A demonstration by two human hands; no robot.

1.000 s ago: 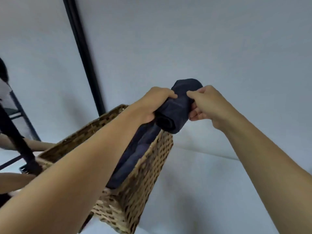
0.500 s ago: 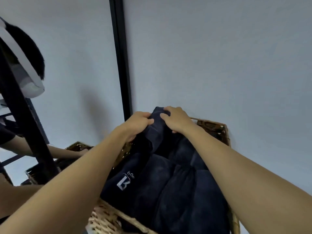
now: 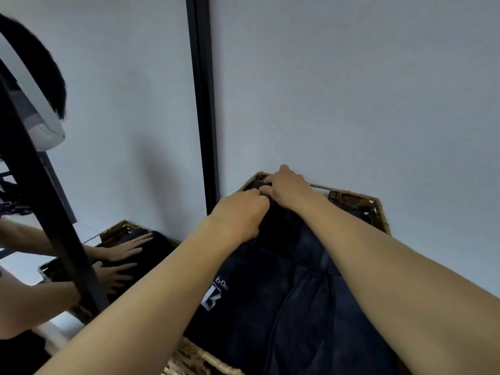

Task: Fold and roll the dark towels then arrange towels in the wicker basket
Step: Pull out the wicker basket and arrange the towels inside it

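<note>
Pale wall [image 3: 351, 90] behind, black upright [image 3: 203, 104] to the left. Wicker basket [image 3: 359, 201] stands against it, packed with dark towels [image 3: 297, 307]. Your left hand [image 3: 240, 215] and right hand [image 3: 288, 188] meet at the far end, fingers curled round the far towel [image 3: 273, 228], likely wedging it snug. Fingertips are buried in cloth; the near rim is cut off.

The left hand [image 3: 238, 215] and right hand [image 3: 288, 188] meet at the far end of the wicker basket [image 3: 354, 197], fingers curled into a dark towel [image 3: 278, 228]. More dark towels [image 3: 297, 307] fill the basket's near part.
</note>
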